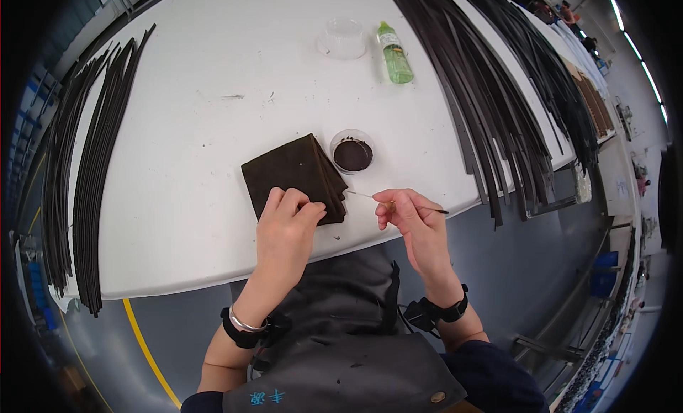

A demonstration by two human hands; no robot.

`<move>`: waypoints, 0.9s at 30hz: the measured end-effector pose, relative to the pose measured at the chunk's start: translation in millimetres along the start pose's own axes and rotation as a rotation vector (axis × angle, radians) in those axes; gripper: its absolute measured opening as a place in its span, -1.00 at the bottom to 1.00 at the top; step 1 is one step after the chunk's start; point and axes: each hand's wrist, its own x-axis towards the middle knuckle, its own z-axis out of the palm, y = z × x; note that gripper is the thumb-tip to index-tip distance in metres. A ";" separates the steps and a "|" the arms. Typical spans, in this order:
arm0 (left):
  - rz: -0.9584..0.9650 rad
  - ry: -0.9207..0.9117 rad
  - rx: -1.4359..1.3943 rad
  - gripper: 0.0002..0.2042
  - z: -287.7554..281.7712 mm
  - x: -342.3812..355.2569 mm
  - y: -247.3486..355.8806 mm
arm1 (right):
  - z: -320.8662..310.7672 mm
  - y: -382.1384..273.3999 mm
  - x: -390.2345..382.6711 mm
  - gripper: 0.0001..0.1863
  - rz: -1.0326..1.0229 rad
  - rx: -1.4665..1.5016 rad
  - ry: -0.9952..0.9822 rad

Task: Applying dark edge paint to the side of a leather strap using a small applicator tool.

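Note:
A stack of dark brown, leather-like pieces (284,167) lies near the table's front edge, with its right-hand layers fanned apart. My left hand (287,224) is closed at the stack's near edge, fingers bent and pinching the pieces near the right corner. Between the fingertips of my right hand (416,224) is a thin, brush-like stick (363,194). Its slim pale end points left at the fanned edges; its dark end sticks out past the hand. I cannot tell whether the tip touches them. Just beyond stands a clear round cup (351,152) with dark brown contents.
Long black strips (107,171) hang over the table's left edge, and more dark strips (491,107) lie along the right. Toward the back are a green-liquid bottle (395,54) and a clear round container (343,38). The white table (178,221) ends just before my apron.

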 end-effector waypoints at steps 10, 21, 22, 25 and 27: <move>-0.405 -0.119 -0.579 -0.80 -23.6 15.9 -6.1 | 21.7 11.4 23.9 -0.42 0.013 -0.149 -0.125; -0.212 -0.131 -0.187 -0.77 -4.9 9.0 -9.3 | -20.9 -13.4 20.6 -0.57 -0.141 -0.058 0.118; -0.225 -0.106 -0.178 -0.75 -3.9 7.6 -5.4 | -39.1 -21.9 28.0 -0.60 -0.251 -0.338 0.222; -0.216 -0.050 -0.159 -0.69 -6.5 9.8 17.0 | -74.4 -44.1 54.9 -0.80 -0.560 -1.140 0.456; -0.151 -0.051 -0.175 -0.70 -3.3 10.4 25.9 | -87.1 -46.3 66.6 -0.82 -0.637 -1.315 0.520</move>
